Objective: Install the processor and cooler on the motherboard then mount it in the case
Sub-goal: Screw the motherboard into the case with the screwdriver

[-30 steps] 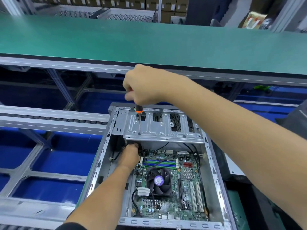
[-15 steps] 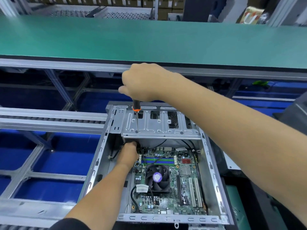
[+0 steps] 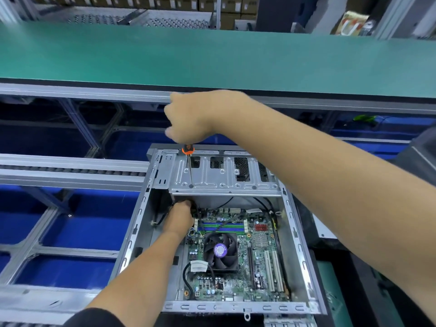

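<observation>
Since the last two frames, little has shifted: right hand (image 3: pixel 200 116) stays curled round the screwdriver (image 3: pixel 188 161) handle, shaft nearly upright, tip down at a hole near the 9 o'clock end of the drive cage (image 3: pixel 224 178); whether it seats on a screw, cannot tell. Left hand (image 3: pixel 180 215) remains inside the case (image 3: pixel 141 220), reaching under the cage's front lip at the board's 11 o'clock corner. Its fingers are hidden there, so I cannot tell whether they grip anything.

Motherboard (image 3: pixel 259 263) lies flat on the case floor, cooler (image 3: pixel 220 252) fan already seated on it, left of centre. Processor presumably under the cooler; not visible. Memory sticks (image 3: pixel 221 227) sit at 12 o'clock of the fan, expansion slots at 3 o'clock, a black cable (image 3: pixel 186 279) looping at 8 o'clock.

Handling judgement: board is stiff but thin and fragile, and should flex if pressed mid-span. Hold by bare edges or near mounting holes only, never by the fan, capacitors or slots. Case is sheet steel, rigid, likely heavy, with stamped edges that may be sharp; grip the side rails. The screwdriver tip could skid off a small screw onto the cage, so keep the shaft vertical with light downward load.
</observation>
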`<state>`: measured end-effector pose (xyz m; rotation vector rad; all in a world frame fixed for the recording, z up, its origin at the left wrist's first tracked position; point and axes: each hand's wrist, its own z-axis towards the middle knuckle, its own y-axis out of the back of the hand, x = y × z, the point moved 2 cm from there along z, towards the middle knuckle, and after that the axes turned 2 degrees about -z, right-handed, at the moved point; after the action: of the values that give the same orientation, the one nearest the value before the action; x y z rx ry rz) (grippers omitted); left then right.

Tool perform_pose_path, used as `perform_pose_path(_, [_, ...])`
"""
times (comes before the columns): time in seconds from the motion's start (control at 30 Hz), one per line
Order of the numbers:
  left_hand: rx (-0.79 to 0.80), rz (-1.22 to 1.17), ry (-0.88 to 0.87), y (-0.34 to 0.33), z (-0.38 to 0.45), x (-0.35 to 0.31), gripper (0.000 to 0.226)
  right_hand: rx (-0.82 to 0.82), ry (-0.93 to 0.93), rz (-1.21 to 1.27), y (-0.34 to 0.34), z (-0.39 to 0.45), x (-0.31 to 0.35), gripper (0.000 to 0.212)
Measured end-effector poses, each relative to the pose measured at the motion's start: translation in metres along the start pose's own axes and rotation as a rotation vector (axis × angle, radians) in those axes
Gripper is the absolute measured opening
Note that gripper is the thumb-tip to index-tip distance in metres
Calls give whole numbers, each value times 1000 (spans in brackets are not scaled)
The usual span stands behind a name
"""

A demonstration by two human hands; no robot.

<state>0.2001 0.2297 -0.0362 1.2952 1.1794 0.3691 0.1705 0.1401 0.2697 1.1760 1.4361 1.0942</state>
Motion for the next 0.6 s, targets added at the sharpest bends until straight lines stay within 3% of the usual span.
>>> perform_pose_path(0.07, [-1, -2, -4, 0, 0, 1, 24, 23, 89, 75, 0, 1, -2, 10])
perform_pose_path(0.13, [1, -6, -14, -1, 0, 1, 26, -90, 93, 88, -4, 0, -3, 7])
perform_pose_path(0.2, [2, -8, -11, -1, 0, 0, 28, -169, 8, 23, -7, 0, -3, 28])
perform_pose_path(0.27, [6, -8, 0, 0, 0, -1, 27, -160, -65, -36, -6, 0, -4, 33])
perform_pose_path(0.4, [4, 0, 11, -1, -1, 0, 26, 70, 53, 62, 3, 1, -2, 11])
perform_pose_path(0.5, [17, 2, 35, 0, 0, -1, 25, -40, 88, 90, 1, 0, -4, 9])
perform_pose_path(0.6, [22, 11, 33, -1, 0, -1, 27, -104, -48, 37, -4, -1, -8, 32])
